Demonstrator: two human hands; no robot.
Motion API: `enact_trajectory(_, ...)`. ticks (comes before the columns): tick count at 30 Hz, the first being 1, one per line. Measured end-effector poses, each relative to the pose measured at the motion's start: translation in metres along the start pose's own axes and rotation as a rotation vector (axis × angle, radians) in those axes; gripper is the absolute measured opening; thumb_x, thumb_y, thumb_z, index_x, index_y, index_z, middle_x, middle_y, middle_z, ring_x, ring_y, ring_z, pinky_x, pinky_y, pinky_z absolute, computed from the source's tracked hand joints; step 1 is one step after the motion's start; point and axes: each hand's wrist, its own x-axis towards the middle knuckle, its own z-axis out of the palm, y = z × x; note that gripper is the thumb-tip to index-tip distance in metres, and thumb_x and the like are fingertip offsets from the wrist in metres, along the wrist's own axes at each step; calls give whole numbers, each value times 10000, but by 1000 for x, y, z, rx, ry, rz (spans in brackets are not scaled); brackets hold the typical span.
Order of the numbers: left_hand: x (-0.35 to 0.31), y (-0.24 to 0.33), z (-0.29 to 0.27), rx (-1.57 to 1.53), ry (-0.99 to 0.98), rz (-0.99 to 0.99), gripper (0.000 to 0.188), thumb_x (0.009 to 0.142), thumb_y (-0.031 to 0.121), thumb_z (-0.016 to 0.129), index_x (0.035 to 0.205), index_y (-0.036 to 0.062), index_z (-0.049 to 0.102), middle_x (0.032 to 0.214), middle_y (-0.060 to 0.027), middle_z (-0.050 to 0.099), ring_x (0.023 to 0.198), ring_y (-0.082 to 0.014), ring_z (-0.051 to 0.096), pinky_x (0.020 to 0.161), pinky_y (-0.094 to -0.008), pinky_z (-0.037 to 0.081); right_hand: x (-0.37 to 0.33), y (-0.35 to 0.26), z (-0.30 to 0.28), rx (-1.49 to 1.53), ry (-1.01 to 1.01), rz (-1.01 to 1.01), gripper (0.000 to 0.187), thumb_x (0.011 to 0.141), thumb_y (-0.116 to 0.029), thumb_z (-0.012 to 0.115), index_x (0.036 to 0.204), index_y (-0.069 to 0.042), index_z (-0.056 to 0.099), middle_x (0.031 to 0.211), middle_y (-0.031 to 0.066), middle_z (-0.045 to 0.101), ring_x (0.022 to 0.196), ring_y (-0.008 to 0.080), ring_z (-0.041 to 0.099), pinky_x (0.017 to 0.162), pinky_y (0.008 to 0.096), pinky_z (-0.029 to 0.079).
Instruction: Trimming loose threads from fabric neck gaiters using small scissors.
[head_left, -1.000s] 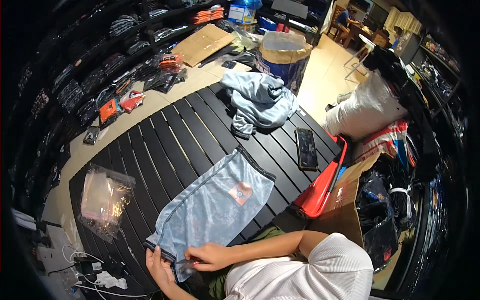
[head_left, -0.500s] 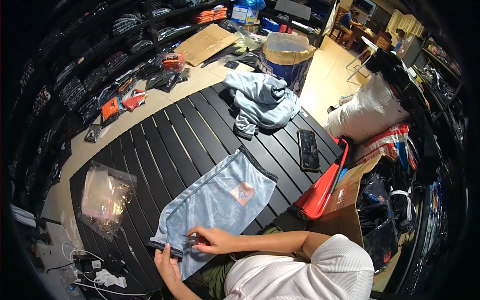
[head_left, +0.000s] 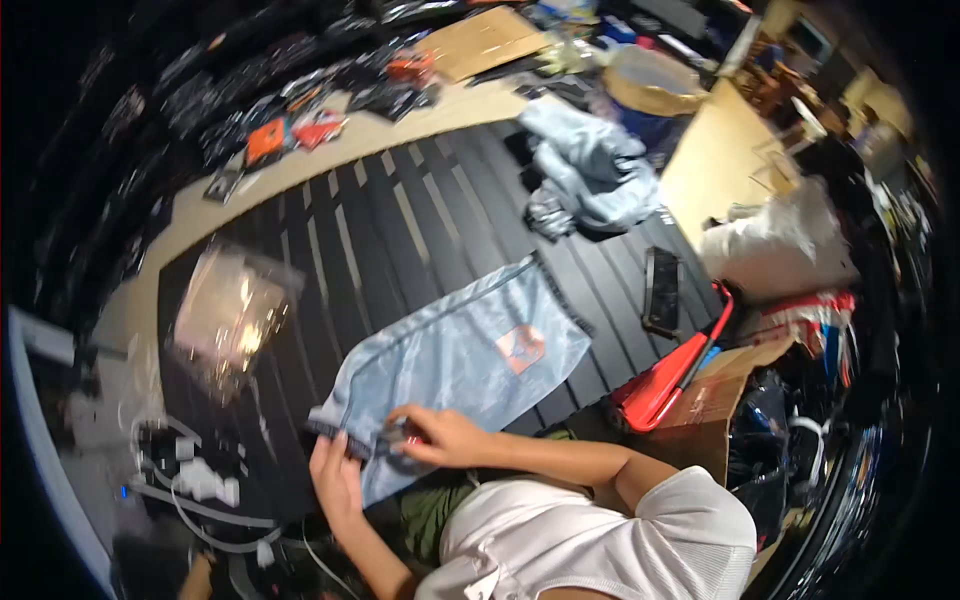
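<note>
A light blue patterned garment [head_left: 450, 370] lies flat and slantwise on the black slatted table [head_left: 310, 290], with dark bands at both ends and an orange-toned square print near its far end. At its near left end, my left hand [head_left: 337, 475] pinches the dark band between thumb and fingers. My right hand [head_left: 445, 437] is closed around a small tool with red and dark parts, which looks like thread snips [head_left: 390, 440]. It is held just over the fabric beside that band. Motion blur hides whether the blades touch any thread.
A crumpled light blue garment pile [head_left: 595, 170] and a phone [head_left: 661, 290] lie farther off on the table. Clear plastic bags [head_left: 230, 310] sit at the left, near white cables [head_left: 210, 485]. To the right stand a red object [head_left: 665, 380] and an open cardboard box [head_left: 715, 395].
The view has tilted and shifted, so the table appears higher and farther right, with more blur. Both hands keep about the same places on the garment.
</note>
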Motion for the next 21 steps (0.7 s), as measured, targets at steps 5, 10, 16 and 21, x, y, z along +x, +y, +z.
enact_trajectory(5, 7, -6, -12, -150, -89, -9, 38, 853, 33, 536, 867, 67, 541, 796, -7, 542, 750, -107, 522, 689, -273, 425, -1, 3, -3, 86, 73, 55, 394, 808, -117, 606, 1171, -55, 466, 708, 21, 560, 603, 74, 511, 549, 232, 427)
enact_trajectory(10, -5, 6, 10, -173, -61, 13, 177, 855, 6, 504, 1028, 24, 541, 902, -43, 598, 855, -137, 580, 800, -302, 457, -1, 5, 0, 167, 160, 117, 372, 794, -71, 649, 1132, -31, 498, 729, -18, 544, 591, 34, 452, 529, 188, 375)
enact_trajectory(16, -15, 12, 10, -60, -3, 65, 211, 870, 28, 516, 1075, -21, 522, 939, -67, 603, 868, -121, 582, 793, -278, 466, 7, -9, 4, 123, 195, -1, 392, 783, -99, 674, 1116, -16, 484, 741, 12, 527, 603, 48, 427, 546, 187, 365)
enact_trajectory(21, -16, 10, 10, -57, 56, 65, 257, 868, 42, 540, 1115, -25, 515, 962, -71, 610, 851, -120, 592, 754, -267, 480, 12, -21, 6, -49, 105, -22, 349, 771, -198, 695, 1019, -19, 530, 587, 56, 500, 487, 119, 478, 478, 240, 398)
